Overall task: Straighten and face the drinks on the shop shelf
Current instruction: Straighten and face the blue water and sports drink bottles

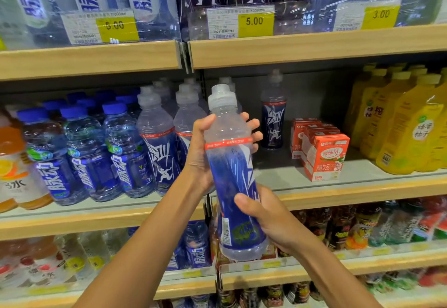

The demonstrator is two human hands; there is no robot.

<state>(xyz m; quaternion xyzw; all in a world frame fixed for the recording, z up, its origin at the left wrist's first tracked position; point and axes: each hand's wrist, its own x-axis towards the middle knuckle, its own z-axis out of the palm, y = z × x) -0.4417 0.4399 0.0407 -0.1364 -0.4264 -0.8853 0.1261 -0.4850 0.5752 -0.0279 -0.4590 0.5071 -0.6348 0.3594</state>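
Note:
A clear drink bottle with a blue label, red band and frosted cap is held in front of the middle shelf, tilted slightly left. My left hand grips its upper body, fingers wrapped round the far side. Near the base, my right hand holds the lower part, thumb on the label. The label's side and barcode face me. Matching bottles stand on the shelf at left, and one more bottle stands alone far back.
Blue-capped water bottles fill the shelf's left part, with orange drinks at the edge. Red drink cartons and yellow juice bottles stand at right. Price tags hang on the upper shelf. Lower shelves hold several more drinks.

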